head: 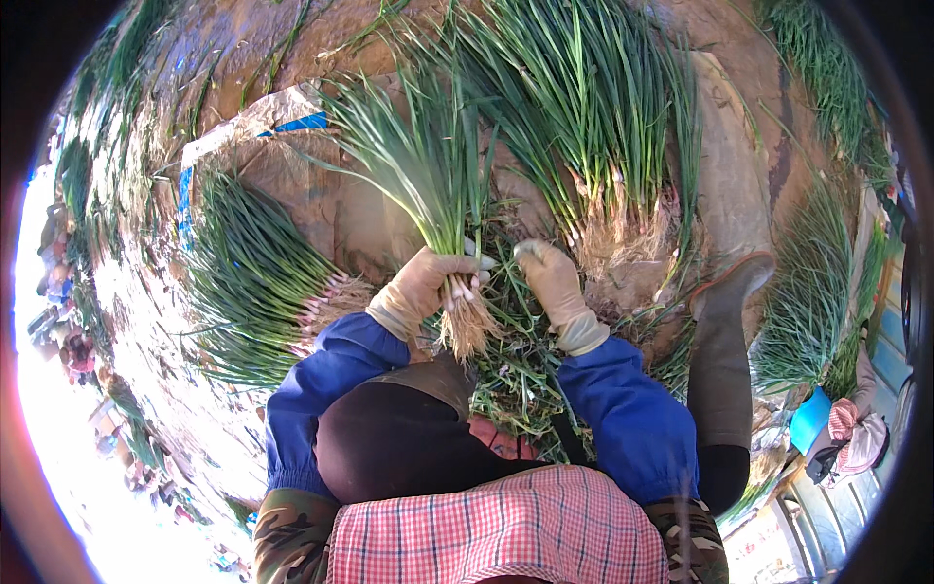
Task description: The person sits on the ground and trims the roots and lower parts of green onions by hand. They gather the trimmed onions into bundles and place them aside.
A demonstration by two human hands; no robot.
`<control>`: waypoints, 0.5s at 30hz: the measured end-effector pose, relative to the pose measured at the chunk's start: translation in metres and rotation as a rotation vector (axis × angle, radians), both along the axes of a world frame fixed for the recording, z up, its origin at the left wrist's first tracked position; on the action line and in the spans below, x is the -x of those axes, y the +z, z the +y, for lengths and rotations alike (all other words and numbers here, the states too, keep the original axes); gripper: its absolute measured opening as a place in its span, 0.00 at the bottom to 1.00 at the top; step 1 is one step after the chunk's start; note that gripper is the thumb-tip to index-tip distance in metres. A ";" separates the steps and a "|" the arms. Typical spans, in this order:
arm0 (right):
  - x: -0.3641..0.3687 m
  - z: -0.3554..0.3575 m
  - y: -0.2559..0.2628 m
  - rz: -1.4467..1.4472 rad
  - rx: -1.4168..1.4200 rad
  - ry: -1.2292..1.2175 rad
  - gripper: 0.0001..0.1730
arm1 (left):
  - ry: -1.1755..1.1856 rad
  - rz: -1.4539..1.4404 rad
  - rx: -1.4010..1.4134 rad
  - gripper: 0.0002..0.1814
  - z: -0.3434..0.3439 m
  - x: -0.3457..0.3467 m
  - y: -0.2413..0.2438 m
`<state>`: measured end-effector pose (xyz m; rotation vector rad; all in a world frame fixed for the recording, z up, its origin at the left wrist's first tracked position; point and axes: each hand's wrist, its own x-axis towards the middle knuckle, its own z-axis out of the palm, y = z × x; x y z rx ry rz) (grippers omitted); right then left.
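Observation:
My left hand (417, 288), in a pale glove, grips a bunch of green onions (438, 182) just above the bulbs. Leaves fan upward and the stringy roots (467, 332) dangle below the fist. A short gap to the right is my right hand (552, 285), gloved too, its fingers curled toward the bunch; whether anything thin is pinched in them cannot be made out. Beneath both hands lies a heap of stripped green leaves (522, 365). To the left rests a pile of green onions (255, 285) with pinkish bulbs. Beyond my right hand is a larger pile of onions (584, 109), rooty ends toward me.
A brown sheet (365, 219) with blue marks covers the ground. My boot (722, 358) is at the right. More green onions (806, 285) lie past it, near another person (850, 438) beside a blue object (810, 421). Further green stalks line the upper left.

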<state>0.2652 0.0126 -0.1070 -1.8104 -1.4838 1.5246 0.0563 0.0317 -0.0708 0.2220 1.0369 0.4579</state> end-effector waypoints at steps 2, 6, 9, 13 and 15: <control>0.007 0.015 -0.001 0.134 0.059 -0.088 0.27 | -0.004 -0.022 0.017 0.08 0.004 -0.005 0.012; 0.038 0.044 0.005 -0.119 -0.080 0.222 0.27 | 0.066 0.058 0.023 0.07 -0.005 -0.005 0.003; 0.047 0.042 0.003 -0.276 -0.259 0.397 0.20 | -0.001 0.112 0.023 0.07 -0.008 0.000 0.001; 0.049 0.037 0.027 -0.391 -0.418 0.395 0.17 | -0.043 0.141 -0.027 0.05 -0.008 0.001 0.006; 0.042 0.032 0.026 -0.420 -0.613 0.432 0.14 | -0.092 0.201 -0.051 0.04 -0.006 -0.003 0.014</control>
